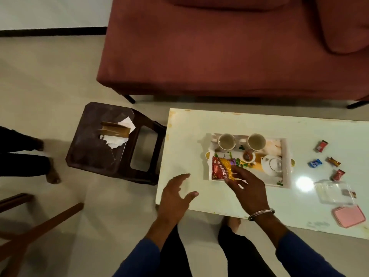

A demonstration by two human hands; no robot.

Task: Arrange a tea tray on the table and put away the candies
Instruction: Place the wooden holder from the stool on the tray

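Right hand (247, 188) hides snack packet (221, 169) corner; sofa (219, 47), pink lid (348, 215) cut by frame edge.

Two cups (226, 141), one teapot (272, 165), one snack packet (221, 168), four loose candies (321, 146).

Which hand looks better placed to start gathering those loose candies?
The right hand, probably. It hovers at the snack packet on the tray, nearer the candies scattered to the right. The left hand hangs open at the table's left edge, farther away.
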